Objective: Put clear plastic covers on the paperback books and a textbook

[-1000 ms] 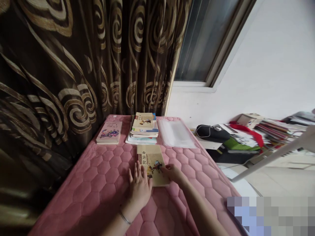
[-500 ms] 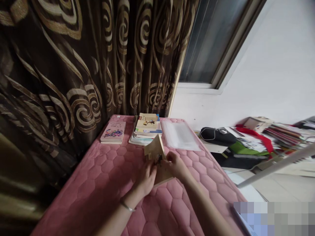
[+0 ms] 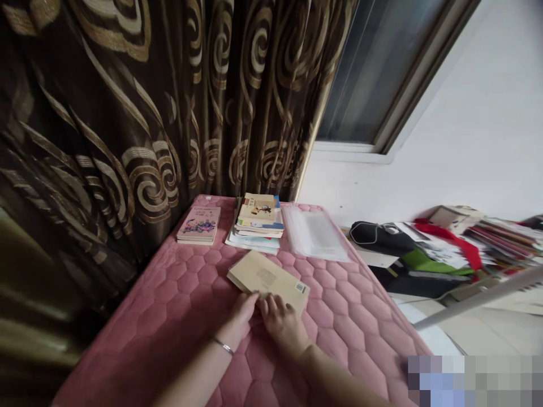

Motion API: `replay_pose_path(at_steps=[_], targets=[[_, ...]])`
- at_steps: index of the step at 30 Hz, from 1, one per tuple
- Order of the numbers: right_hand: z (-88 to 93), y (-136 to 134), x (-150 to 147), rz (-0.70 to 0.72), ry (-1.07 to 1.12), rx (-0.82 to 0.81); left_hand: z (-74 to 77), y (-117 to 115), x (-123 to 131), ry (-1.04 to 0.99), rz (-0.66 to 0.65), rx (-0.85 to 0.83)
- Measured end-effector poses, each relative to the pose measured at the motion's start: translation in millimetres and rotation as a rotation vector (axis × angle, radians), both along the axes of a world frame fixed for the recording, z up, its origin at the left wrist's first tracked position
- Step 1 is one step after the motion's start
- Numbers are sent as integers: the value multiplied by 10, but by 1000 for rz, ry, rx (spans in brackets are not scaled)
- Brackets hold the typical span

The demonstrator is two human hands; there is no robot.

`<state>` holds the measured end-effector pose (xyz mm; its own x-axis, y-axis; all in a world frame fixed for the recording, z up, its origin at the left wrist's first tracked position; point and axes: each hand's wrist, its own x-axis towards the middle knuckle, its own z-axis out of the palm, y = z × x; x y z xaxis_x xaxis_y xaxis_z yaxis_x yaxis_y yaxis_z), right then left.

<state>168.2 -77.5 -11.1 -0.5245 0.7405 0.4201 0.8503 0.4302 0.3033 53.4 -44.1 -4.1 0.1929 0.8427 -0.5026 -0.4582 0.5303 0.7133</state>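
landmark: book pile (image 3: 259, 212), uneven, standing on the pink quilted mattress (image 3: 178, 305); its uppermost volume has an illustrated cream cover.
item handled: cream book (image 3: 274, 274), just on the near side of the pile; lies aslant, back cover upward, printed lines mid-cover, barcode (image 3: 300, 287) toward the right-hand end. contact with the pile: cannot tell.
left hand (image 3: 242, 314): near side of the pile, at the near long edge of the cream book; thumb against that edge, remaining fingers largely hidden. grip: cannot tell whether it pinches the book.
right hand (image 3: 283, 325): near side of the pile, just beside the left hand; fingers bent over the near edge of the cover, thumb hidden. grip: cannot tell whether spread or pinching.
bracelet (image 3: 222, 345): silvery, on the left wrist.
pink books (image 3: 198, 225): left of the pile and apart from it, stacked, figures drawn on the top cover.
plastic sleeves (image 3: 316, 233): just right of the pile, translucent, lying flat.
curtain (image 3: 220, 85): behind the pile, dark with gold scrolls.
window (image 3: 365, 85): beyond the pile, to its right.
side clutter: well right of the pile; black case (image 3: 375, 237) with white cable, red cloth (image 3: 453, 240), green item (image 3: 432, 263).
pole (image 3: 470, 299): well right of the pile, pale, slanting.
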Motion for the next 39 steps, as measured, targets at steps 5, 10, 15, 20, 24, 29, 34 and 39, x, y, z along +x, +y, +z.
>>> replay_pose_path(at_steps=[5,10,15,20,24,29,34,39], targets=[[-40,-60,313,186,-37,-5,33,105,-465,86,82,-62],[-48,-4,610,405,-15,-7,80,171,-772,316,62,89],[-2,105,864,516,69,-73,0,-51,-659,688,6,193],[114,68,992,411,96,-245,-37,-260,-536,1001,-171,274],[159,-14,1011,400,151,-312,72,-343,-566,1430,-282,620],[214,-78,1014,352,278,-457,153,-343,-656,1488,-494,986],[297,-116,1002,237,395,-633,64,-348,-743,1399,-617,1044],[349,-89,1024,270,419,-605,76,-345,-751,1422,-612,1051]])
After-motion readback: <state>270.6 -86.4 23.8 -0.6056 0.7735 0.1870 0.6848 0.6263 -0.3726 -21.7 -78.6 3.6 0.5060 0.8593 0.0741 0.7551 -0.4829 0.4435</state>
